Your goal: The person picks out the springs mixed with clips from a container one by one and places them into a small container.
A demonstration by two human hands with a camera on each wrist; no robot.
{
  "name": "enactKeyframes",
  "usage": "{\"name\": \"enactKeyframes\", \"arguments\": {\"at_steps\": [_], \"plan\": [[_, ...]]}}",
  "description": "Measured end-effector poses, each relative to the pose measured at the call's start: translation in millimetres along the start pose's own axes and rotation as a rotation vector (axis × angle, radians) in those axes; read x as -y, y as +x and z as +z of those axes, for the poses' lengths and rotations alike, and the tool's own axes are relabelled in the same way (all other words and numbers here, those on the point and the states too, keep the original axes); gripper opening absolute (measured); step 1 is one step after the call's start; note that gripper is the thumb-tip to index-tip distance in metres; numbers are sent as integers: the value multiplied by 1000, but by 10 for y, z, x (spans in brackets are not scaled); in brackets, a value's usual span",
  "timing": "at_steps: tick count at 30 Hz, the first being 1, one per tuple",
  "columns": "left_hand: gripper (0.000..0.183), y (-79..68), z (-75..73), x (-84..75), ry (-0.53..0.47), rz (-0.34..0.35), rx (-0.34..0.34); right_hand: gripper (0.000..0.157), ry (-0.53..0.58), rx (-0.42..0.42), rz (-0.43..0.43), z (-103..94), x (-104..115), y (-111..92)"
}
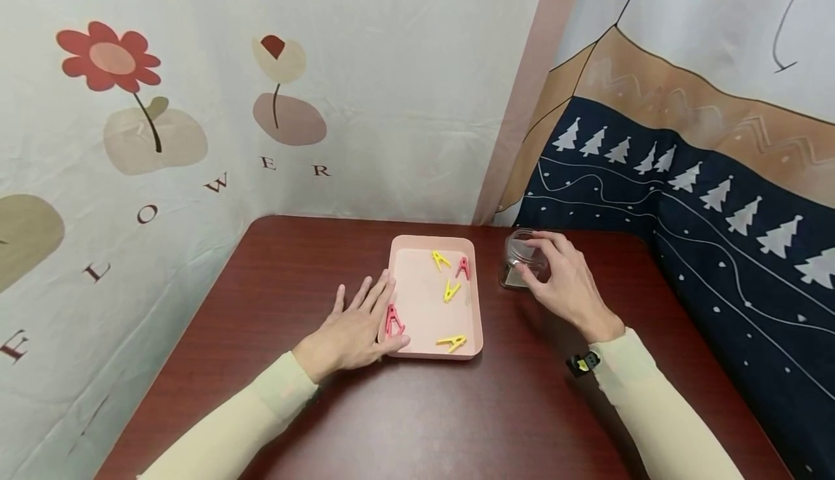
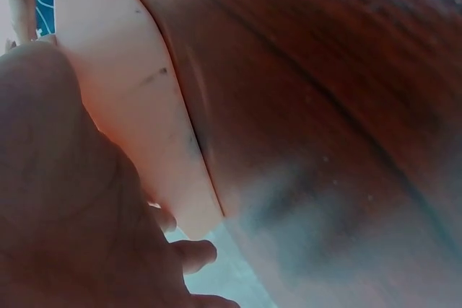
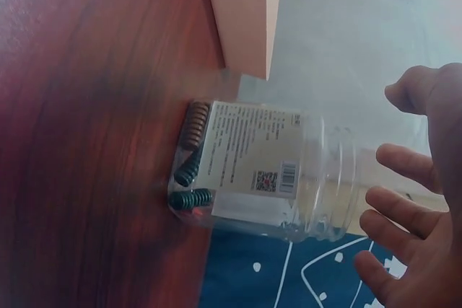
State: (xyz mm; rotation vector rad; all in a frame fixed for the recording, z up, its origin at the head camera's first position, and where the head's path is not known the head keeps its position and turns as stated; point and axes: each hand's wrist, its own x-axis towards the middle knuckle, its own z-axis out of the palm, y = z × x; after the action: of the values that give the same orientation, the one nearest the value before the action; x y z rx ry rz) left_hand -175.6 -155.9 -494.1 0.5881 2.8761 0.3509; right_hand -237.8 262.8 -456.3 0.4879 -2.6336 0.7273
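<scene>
My left hand [image 1: 352,335] lies along the left side of a pink tray [image 1: 427,306], fingers straight and thumb over the near rim. In the tray are three yellow clothespins [image 1: 441,259] and some pink-red clothespins [image 1: 462,268], including one by the left hand. To the right stands a clear jar [image 1: 515,280], upright and without a visible lid. The right wrist view shows its label [image 3: 253,156] and coiled brown and dark green pieces [image 3: 191,198] at the bottom. Above the jar's mouth my right hand [image 1: 562,277] is spread, its fingers apart from the rim.
Both the tray and the jar stand on a dark red-brown wooden table [image 1: 522,407]. Behind the table hangs a pale curtain [image 1: 404,103] with flower prints. A navy and tan cloth [image 1: 750,270] with tree prints hangs along the right side.
</scene>
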Motion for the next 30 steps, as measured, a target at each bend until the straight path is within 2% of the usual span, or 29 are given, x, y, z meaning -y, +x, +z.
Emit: {"name": "enactKeyframes", "arguments": {"at_steps": [10, 20, 30], "plan": [[114, -21, -3, 34, 32, 46, -28, 60, -61, 27, -111, 7, 87, -132], [113, -74, -23, 96, 70, 86, -78, 74, -117, 152, -166, 70, 186, -247], [110, -133, -34, 122, 110, 105, -111, 81, -167, 175, -257, 117, 201, -342]]}}
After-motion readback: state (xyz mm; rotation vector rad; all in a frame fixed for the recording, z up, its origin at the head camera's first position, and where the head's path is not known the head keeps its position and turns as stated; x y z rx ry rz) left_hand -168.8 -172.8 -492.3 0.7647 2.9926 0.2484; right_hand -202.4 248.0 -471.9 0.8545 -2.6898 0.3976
